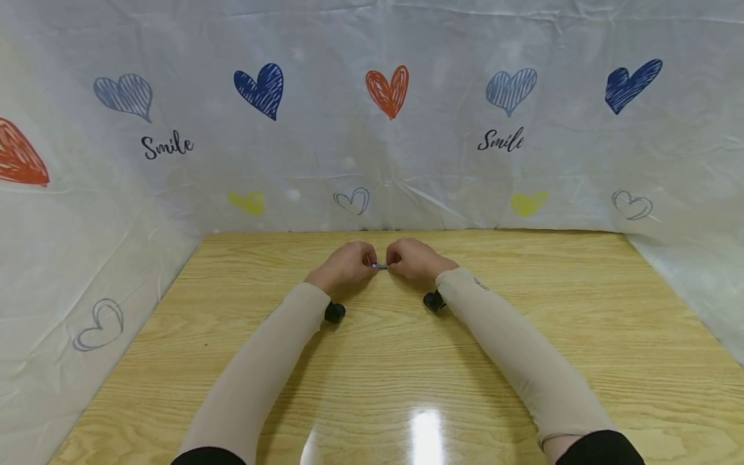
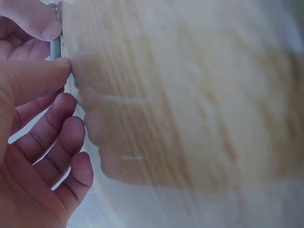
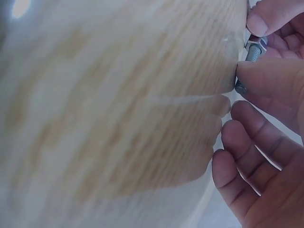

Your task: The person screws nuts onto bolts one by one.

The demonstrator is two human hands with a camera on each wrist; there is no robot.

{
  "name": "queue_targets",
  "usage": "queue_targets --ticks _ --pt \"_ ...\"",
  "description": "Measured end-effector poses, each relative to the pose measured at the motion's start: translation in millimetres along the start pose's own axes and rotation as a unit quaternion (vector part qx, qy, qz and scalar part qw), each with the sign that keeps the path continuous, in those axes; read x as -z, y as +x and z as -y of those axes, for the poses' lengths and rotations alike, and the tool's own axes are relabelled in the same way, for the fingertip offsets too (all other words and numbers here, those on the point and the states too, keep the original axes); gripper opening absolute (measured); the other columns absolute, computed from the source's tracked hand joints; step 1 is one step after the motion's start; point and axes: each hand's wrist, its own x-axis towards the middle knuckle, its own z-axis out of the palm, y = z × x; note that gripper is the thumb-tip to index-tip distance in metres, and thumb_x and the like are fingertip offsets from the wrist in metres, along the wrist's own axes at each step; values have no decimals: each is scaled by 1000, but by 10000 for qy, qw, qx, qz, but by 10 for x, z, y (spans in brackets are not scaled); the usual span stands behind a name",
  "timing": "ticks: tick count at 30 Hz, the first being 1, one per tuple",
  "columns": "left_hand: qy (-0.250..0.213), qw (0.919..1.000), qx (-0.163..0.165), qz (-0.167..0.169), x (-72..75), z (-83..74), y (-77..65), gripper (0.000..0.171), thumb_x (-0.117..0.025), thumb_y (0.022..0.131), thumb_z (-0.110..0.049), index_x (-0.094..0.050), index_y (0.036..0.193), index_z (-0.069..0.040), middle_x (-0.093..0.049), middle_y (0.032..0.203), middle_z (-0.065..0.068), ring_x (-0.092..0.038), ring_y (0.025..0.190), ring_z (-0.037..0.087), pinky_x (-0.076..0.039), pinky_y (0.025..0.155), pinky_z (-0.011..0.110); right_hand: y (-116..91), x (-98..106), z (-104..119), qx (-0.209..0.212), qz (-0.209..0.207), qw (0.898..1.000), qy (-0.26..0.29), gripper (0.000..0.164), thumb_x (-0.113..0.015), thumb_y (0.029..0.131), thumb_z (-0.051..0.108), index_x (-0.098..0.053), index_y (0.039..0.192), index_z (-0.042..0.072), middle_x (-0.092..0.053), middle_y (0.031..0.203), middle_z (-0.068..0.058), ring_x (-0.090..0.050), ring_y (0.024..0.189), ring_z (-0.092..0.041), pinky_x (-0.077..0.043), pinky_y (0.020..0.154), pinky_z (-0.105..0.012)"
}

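Observation:
A small grey metal bolt (image 1: 382,266) lies crosswise between the two hands, just above the table at its far side. My left hand (image 1: 351,263) pinches its left end between thumb and forefinger. There a shiny hexagonal piece (image 3: 257,43) shows at the fingertips; I cannot tell whether it is the bolt's head or a nut. The right hand (image 1: 414,258) pinches the threaded shaft, whose tip pokes out past the thumb in the right wrist view. In the left wrist view, a short stretch of thread (image 2: 55,49) shows between the hands. The other fingers of both hands are loosely bent.
The wood-grain table (image 1: 372,361) spreads beneath both forearms and mirrors the fingers in the wrist views. Behind it hangs a white sheet (image 1: 325,155) printed with hearts and the word Smile, reaching down to the table's back edge. Black wrist cameras (image 1: 335,313) sit under the sleeves.

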Motion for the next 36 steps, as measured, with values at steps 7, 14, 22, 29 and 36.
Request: queue_targets --ticks 7,14,22,29,36 --pt "-55 10000 -32 -10 3 -6 -18 7 -68 87 -14 -65 93 -11 -62 88 2 -56 80 19 -46 77 34 -4 9 3 38 11 10000 43 4 -67 89 13 -68 92 10 -61 85 0 -53 79 -16 -44 73 -31" --pt "-114 9999 -50 -77 19 -14 -53 14 -69 86 -13 -64 98 -9 -63 89 4 -57 81 20 -47 77 35 -36 30 16 91 -14 9999 67 7 -67 89 13 -67 96 10 -62 88 -1 -55 81 -17 -46 75 -31" --pt "-146 9995 -106 -278 57 -32 -100 20 -68 86 -14 -63 105 -9 -62 87 4 -57 79 20 -47 75 35 -96 64 25 -54 -147 9990 419 15 -64 89 14 -65 103 7 -64 94 -4 -58 88 -19 -47 81 -34" --pt "-17 9989 -312 -348 75 -77 -126 20 -70 87 -15 -64 104 -6 -62 85 4 -56 77 20 -47 73 34 -139 77 30 -4 -177 9984 536 16 -65 89 14 -65 104 7 -65 94 -2 -59 88 -16 -47 81 -32" --pt "79 9981 -369 -485 88 -113 -181 24 -71 87 -17 -64 106 -5 -62 88 5 -57 80 21 -48 74 35 -254 127 59 269 -332 9976 543 18 -66 90 15 -66 105 5 -64 93 -2 -58 86 -16 -48 79 -31"
